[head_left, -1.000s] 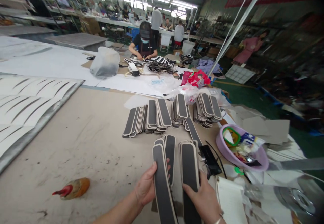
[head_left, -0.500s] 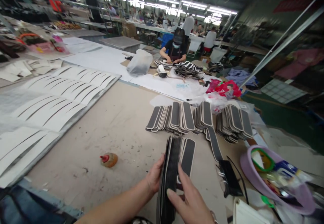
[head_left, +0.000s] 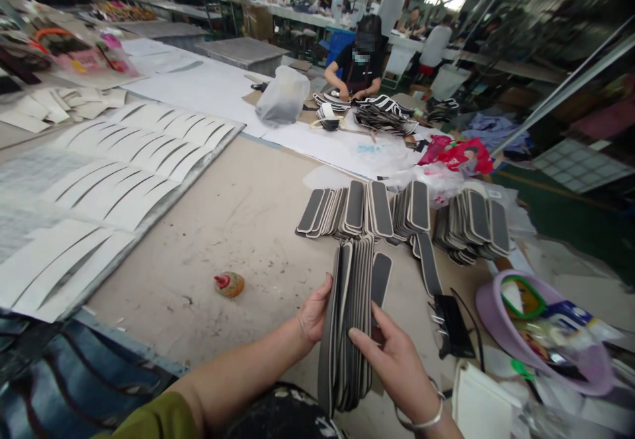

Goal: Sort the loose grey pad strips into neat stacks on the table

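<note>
A thick stack of long dark strips with pale edges and rounded ends (head_left: 347,326) stands on edge between my hands at the table's near side. My left hand (head_left: 315,308) grips its left side, the fingers partly hidden behind it. My right hand (head_left: 397,356) holds the right side, thumb on the near face and fingers along the far edge. A dark strip with a pale border (head_left: 381,278) lies flat just beyond. Farther back, several bundles of the same strips (head_left: 354,209) lean in a row, and one loose strip (head_left: 429,266) slants toward me.
A small glue-stained bottle with a red tip (head_left: 229,284) stands left of my hands. To the right are eyeglasses (head_left: 439,326), a black phone-like object (head_left: 454,326) and a purple basin (head_left: 489,307). White cut sheets (head_left: 109,194) cover the left. A co-worker (head_left: 358,62) sits across the table.
The stack has turned and fanned, so more pale edges show. Both hands still hold it, with the right thumb a little higher on it. The view has tilted down.
</note>
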The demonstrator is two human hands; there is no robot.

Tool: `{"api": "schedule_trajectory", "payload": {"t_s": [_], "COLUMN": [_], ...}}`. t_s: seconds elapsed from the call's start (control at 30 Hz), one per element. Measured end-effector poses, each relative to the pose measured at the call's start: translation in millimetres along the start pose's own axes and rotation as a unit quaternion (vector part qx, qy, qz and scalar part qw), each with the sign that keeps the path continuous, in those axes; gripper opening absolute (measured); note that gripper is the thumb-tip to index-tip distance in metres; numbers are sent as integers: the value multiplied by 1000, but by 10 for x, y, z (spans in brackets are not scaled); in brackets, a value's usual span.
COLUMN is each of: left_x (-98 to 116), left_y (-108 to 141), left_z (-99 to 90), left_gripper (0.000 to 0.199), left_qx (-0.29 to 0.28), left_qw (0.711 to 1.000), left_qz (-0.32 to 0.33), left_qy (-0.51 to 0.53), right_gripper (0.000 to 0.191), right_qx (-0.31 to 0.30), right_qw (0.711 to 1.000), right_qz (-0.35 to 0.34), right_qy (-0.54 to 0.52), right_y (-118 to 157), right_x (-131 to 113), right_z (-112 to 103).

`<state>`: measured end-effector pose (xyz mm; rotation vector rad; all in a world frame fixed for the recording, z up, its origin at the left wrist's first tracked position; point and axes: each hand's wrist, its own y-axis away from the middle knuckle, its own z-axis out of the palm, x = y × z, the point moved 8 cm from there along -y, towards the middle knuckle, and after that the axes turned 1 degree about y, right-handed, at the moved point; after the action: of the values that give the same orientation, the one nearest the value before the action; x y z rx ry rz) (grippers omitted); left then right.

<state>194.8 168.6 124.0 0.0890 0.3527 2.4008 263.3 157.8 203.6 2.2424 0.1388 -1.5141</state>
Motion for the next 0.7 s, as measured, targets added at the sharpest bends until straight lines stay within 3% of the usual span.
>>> {"api": "schedule_trajectory", "payload": {"t_s": [0.3,0.7], "left_x": [-6,14], "left_y": [-68,-94], "left_z": [69,128], "left_gripper": [73,71], "left_qx": [-22,4], "left_qw": [1000,1000], "left_qz": [-11,-13], "left_qy": [-2,17], "right_gripper": [45,41], "right_qx": [7,-4], "right_qw": [1000,999], "right_qz": [-12,-36], "right_qy": [-13,4], "right_y": [49,26], "right_x": [-108,-200], "right_z": [-85,-159]}}
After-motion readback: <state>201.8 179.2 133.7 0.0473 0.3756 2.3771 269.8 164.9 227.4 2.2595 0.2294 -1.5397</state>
